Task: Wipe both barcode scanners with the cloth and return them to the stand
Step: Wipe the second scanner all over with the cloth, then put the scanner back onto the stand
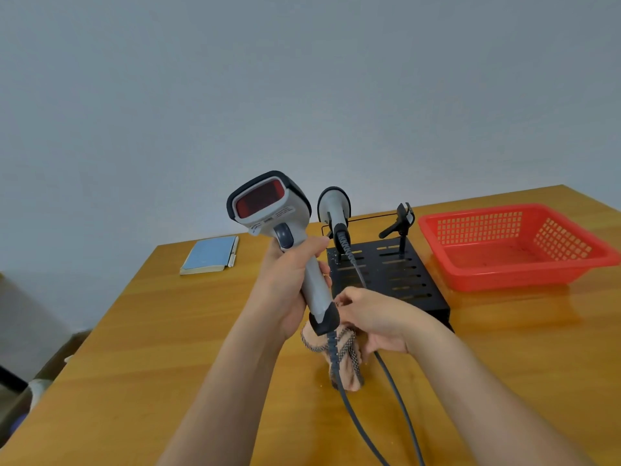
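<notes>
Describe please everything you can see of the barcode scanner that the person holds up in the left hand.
The held scanner looks like light grey plastic with dark trim around its head, a red scan window facing the camera, a dark trigger and a dark base cap. It stands nearly upright above the table, head tilted left. The left hand grips its handle. The right hand presses a pinkish cloth at its base, where a grey cable leaves it.
</notes>
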